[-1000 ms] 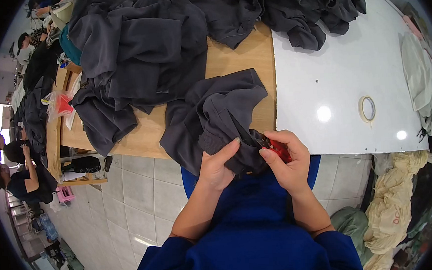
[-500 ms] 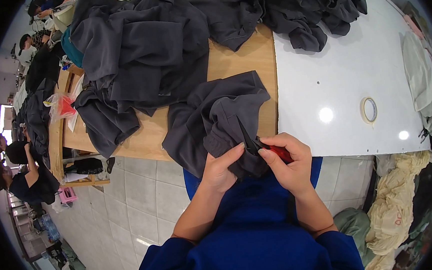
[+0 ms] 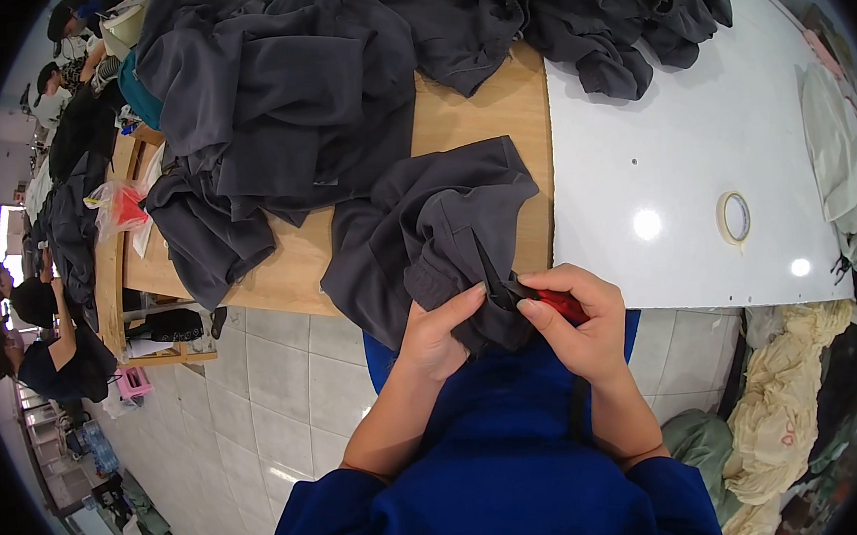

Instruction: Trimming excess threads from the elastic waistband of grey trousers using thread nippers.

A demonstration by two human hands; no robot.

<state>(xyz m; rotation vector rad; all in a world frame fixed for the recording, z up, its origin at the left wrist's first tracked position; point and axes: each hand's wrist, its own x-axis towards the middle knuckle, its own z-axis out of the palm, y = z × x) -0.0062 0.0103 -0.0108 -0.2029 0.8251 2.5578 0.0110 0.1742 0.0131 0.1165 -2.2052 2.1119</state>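
Note:
A dark grey garment (image 3: pixel 386 226) hangs over the near edge of the table, a gathered, ribbed-looking band at its lower part. My left hand (image 3: pixel 438 338) is closed on that band, thumb on top and fingers hidden behind the cloth. In my right hand (image 3: pixel 592 331) is a pair of scissors (image 3: pixel 565 306) with a red handle and dark pointed blades. The blades lie against the cloth beside my left thumb, pointing up and away from me. Cloth edges partly hide them, so I cannot tell whether they are spread.
On the wooden table (image 3: pixel 478 120) lies a big heap of dark grey garments (image 3: pixel 287 88), with more (image 3: pixel 620 16) at the far right. A tape roll (image 3: pixel 733 217) rests on the white tabletop (image 3: pixel 633 213). Cream cloth bundles (image 3: pixel 781 402) stand at right. Other people work at far left.
My right hand and the scissors have shifted very slightly to the right. My left hand keeps its hold on the garment in nearly the same spot.

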